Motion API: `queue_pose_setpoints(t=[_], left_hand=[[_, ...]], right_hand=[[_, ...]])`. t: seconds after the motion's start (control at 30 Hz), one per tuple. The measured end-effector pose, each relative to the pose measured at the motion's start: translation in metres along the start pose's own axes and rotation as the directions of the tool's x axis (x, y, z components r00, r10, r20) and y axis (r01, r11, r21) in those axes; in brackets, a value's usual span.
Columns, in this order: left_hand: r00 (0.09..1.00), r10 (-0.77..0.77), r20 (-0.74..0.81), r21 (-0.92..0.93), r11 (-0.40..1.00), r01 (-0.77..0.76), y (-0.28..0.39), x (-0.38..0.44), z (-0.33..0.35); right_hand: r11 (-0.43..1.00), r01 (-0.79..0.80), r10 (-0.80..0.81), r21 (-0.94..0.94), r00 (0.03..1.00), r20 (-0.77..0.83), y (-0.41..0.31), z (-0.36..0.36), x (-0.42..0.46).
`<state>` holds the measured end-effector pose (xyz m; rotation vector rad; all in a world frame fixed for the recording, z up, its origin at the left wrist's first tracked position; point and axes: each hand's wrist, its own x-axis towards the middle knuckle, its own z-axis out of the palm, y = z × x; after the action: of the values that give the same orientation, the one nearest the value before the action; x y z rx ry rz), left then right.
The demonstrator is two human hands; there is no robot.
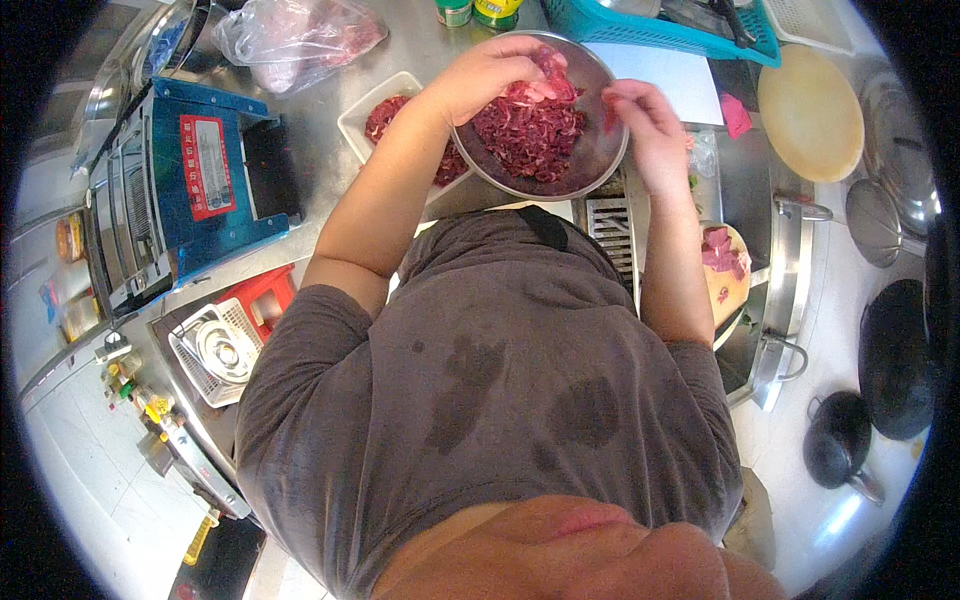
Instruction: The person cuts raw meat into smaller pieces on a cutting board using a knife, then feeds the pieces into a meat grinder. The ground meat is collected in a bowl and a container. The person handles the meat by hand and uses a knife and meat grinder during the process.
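A round stainless steel bowl point(609, 165) holds a heap of shredded dark red raw meat point(529, 139). Over the bowl's upper left part is my left hand point(504, 75), with its fingers closed around a clump of red meat point(555, 73). At the right rim my right hand point(649, 124) pinches a small strip of meat point(611, 111) between thumb and fingers. Beside the bowl on the left, partly hidden under my left forearm, is a white rectangular tray point(352, 124) with more raw meat point(386, 116).
A blue metal machine point(199, 180) stands at left, near a clear plastic bag of meat point(300, 41). A teal plastic basket point(660, 34) and green-lidded containers point(454, 13) are behind the bowl. At right, meat pieces point(721, 251) lie on a round cutting board point(731, 300), near a steel sink or pan with handles point(784, 292).
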<state>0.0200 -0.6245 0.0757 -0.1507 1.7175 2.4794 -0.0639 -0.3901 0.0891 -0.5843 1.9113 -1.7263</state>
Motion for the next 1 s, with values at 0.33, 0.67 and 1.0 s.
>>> queue_pose_setpoints(t=[0.33, 0.67, 1.0], left_hand=[[0.954, 0.299, -0.021, 0.373, 0.888, -0.27, -0.02, 0.007, 0.004], [0.927, 0.207, -0.313, 0.011, 0.977, -0.215, -0.015, 0.001, -0.001], [0.985, 0.14, -0.102, 0.141, 0.982, -0.125, -0.013, 0.0, 0.015]], right_hand=[[0.995, -0.087, 0.08, 0.049, 0.987, 0.137, 0.035, 0.03, 0.016], [0.965, -0.141, 0.116, 0.223, 0.986, 0.121, 0.022, 0.009, 0.01], [0.997, 0.072, -0.067, -0.031, 0.988, 0.14, 0.015, 0.039, 0.015]])
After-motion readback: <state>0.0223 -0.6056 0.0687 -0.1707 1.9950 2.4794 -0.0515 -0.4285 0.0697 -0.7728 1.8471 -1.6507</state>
